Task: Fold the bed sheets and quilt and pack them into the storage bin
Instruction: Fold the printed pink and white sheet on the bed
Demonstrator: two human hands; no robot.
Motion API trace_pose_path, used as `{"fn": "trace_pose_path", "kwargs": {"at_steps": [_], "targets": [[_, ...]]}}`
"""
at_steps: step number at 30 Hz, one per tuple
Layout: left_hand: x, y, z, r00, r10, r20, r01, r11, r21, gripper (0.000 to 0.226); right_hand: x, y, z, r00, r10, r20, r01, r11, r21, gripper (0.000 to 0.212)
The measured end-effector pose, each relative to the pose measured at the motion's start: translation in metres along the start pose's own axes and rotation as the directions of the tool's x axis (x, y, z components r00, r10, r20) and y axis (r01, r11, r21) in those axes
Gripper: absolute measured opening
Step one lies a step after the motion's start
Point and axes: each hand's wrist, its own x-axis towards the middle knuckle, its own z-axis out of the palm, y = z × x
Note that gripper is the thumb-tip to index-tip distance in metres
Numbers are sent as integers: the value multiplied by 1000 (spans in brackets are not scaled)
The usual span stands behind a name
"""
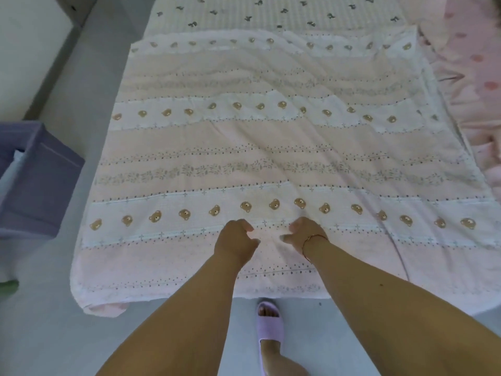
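Fingers (pixel 248 226) of both hands curl loosely just above the cloth and grasp nothing, as far as this view shows; whether the tips touch the fabric cannot be told.

Largest in view is the pale pink and white quilted bed cover with rows of brown bear faces (pixel 271 147), spread flat across the bed, its near edge hanging toward the person. Beyond it lies a white sheet printed with small dark bows (pixel 271 9), and to the right a pink bedding piece with darker pink spots (pixel 477 63). A lilac fabric storage bin (pixel 40 175) stands on the grey floor (pixel 67 308) to the left, near the bed's corner (something pale sits inside, too unclear to name).

Left hand (pixel 234 240) and right hand (pixel 305 233), a thin red cord at its wrist, hover close together over the near middle of the quilt. A lilac slipper (pixel 269 325) shows below.

Folding looks barely begun. Next, likely, each hand needs an edge or corner to bring across evenly.
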Motion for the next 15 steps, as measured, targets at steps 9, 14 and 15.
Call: {"fn": "trace_pose_path", "kwargs": {"at_steps": [9,14,15], "targets": [[32,-26,22,931,345,122,-343,705,621,36,15,-4,34,974,-5,-225,-43,977,-208,21],[48,-25,19,862,431,266,-489,574,656,23,14,-10,32,988,0,-154,-29,982,-185,24],[49,-26,16,848,441,294,-519,575,633,23,11,-13,31,992,-7,-124,-15,984,-177,23]]}}
